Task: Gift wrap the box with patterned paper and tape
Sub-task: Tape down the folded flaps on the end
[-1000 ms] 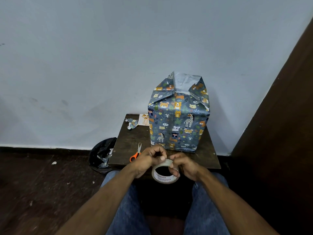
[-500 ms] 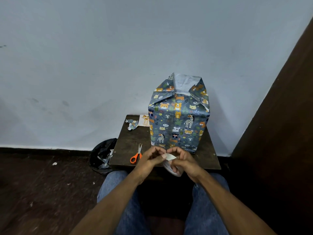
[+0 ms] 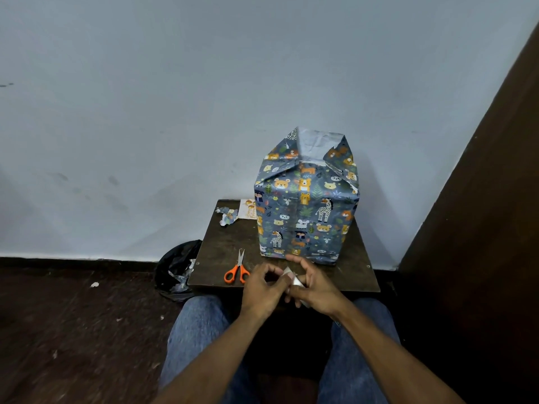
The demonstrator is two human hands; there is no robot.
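A tall box (image 3: 306, 211) wrapped in grey-blue animal-print paper stands upright on a small dark wooden table (image 3: 221, 252). Its top flaps stand partly unfolded, with the pale inner side showing. In front of the box, both hands meet over the table's near edge. My right hand (image 3: 316, 287) grips the roll of clear tape (image 3: 297, 282), which is mostly hidden behind its fingers. My left hand (image 3: 262, 288) pinches the free end of the tape (image 3: 287, 272) between thumb and fingertips.
Orange-handled scissors (image 3: 237, 272) lie on the table left of my hands. Paper scraps (image 3: 229, 215) and a small card (image 3: 248, 209) sit at the table's back left. A black bag (image 3: 178, 269) of offcuts stands on the floor at left. A dark wooden panel (image 3: 481, 228) rises at right.
Both hands have risen with the tape roll from below the table edge to just in front of the box. The roll has turned edge-on and is now mostly covered.
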